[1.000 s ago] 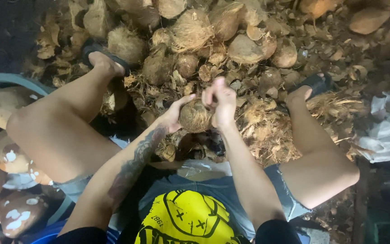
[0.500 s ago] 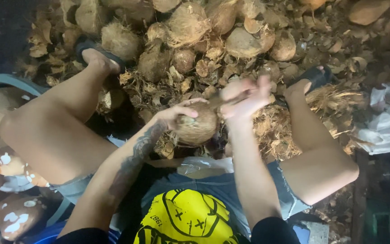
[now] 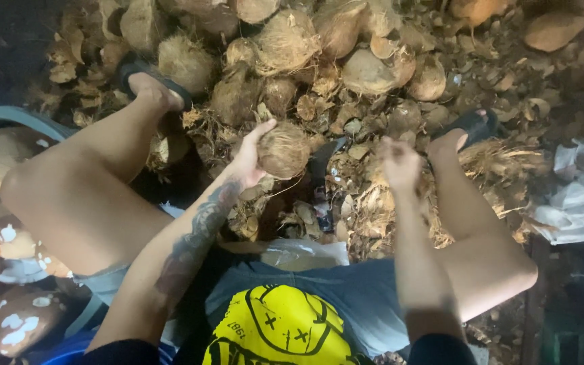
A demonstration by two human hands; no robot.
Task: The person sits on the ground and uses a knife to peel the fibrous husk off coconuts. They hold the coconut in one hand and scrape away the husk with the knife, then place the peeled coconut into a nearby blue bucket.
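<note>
One husked coconut (image 3: 283, 150) sits gripped in the left hand's (image 3: 250, 161) fingers; the right hand (image 3: 400, 164), blurred, holds nothing above the husk pile (image 3: 373, 203).

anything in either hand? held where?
Left hand cups a husked coconut from its left side, fingers over the top. Right hand is blurred; apparently empty.

A second ago we saw both hands closed around the round, brown, fibrous husked coconut (image 3: 283, 150), low between the knees. Now only the left hand (image 3: 250, 159) holds it, lifted and shifted to the left. The right hand (image 3: 400, 164) has let go and swung off to the right, blurred, fingers loose, well apart from the coconut, above the husk litter.
</note>
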